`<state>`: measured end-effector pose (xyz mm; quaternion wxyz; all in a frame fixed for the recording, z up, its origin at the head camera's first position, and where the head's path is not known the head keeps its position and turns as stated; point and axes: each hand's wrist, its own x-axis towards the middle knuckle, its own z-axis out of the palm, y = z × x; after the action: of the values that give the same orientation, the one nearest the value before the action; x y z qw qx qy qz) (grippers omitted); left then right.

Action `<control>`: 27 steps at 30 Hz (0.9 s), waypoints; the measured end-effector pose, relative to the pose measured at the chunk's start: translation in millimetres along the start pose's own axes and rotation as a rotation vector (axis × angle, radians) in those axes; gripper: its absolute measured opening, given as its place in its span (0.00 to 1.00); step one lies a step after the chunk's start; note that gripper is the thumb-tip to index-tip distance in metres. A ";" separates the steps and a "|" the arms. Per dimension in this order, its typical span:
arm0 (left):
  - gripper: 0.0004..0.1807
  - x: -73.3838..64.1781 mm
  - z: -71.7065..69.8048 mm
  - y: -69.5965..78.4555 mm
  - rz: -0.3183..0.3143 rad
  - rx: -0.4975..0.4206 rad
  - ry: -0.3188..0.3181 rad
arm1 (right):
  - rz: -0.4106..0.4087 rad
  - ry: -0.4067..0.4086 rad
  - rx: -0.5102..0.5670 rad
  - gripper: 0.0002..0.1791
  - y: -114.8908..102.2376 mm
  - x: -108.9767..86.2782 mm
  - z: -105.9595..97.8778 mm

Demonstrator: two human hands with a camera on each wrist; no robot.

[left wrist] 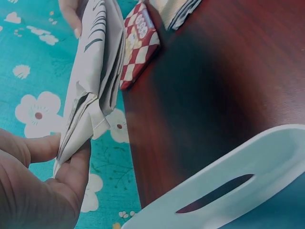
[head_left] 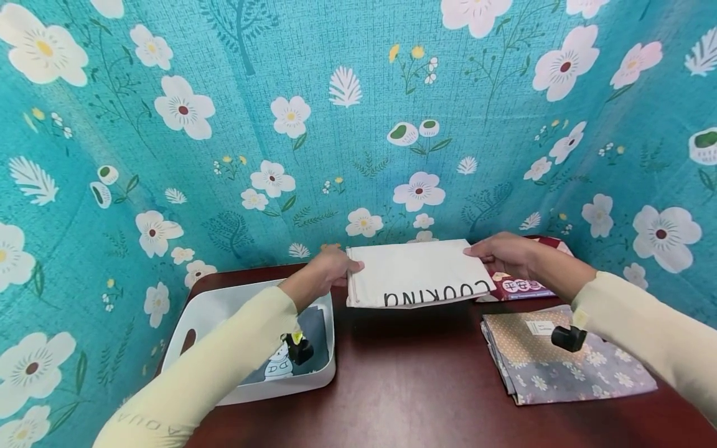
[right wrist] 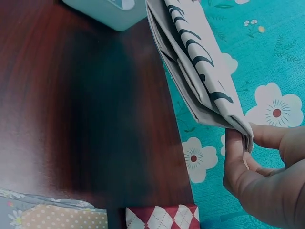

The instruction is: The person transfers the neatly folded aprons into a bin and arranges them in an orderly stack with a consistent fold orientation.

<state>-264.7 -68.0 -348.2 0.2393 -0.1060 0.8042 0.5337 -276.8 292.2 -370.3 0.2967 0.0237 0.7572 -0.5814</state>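
A folded white cloth (head_left: 417,270) printed with dark "COOKING" lettering, upside down in the head view, is held up over the back of the table. My left hand (head_left: 332,266) pinches its left edge, thumb on top and fingers beneath. At the opposite edge my right hand (head_left: 506,255) grips a corner between thumb and fingers. In the left wrist view the left hand (left wrist: 47,176) holds the stacked layers, which hang slightly apart. From the right wrist, the right hand (right wrist: 267,167) pinches the folded end.
A white bin (head_left: 330,361) with a dark grey printed cloth (head_left: 316,330) inside stands at left. On the right lie a folded floral cloth (head_left: 560,367) with a label and, behind it, a red checked package (head_left: 518,286). A floral curtain (head_left: 358,155) hangs behind the brown table (head_left: 403,386).
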 end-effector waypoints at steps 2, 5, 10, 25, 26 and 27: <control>0.25 -4.9 -0.1 -2.8 0.002 -0.003 -0.001 | 0.013 -0.008 0.022 0.21 0.9 -2.4 1.7; 0.17 -11.3 -0.8 -5.4 0.005 -0.002 0.004 | 0.024 -0.018 0.044 0.18 1.6 -5.7 4.8; 0.16 -17.7 -1.6 -9.2 0.005 0.007 0.014 | 0.018 -0.028 0.051 0.21 3.3 -9.4 9.7; 0.16 -37.0 -3.4 -34.2 0.022 -0.011 -0.025 | 0.037 -0.060 0.099 0.23 5.5 -32.0 25.5; 0.17 -38.9 -3.2 -34.6 0.022 -0.012 -0.029 | 0.041 -0.058 0.101 0.23 5.9 -33.8 26.2; 0.17 -40.8 -3.1 -35.0 0.022 -0.010 -0.032 | 0.049 -0.049 0.107 0.23 6.4 -35.4 26.8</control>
<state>-215.5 -88.5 -355.2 0.2456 -0.0898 0.7987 0.5420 -233.9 281.3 -363.0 0.3276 0.0439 0.7167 -0.6141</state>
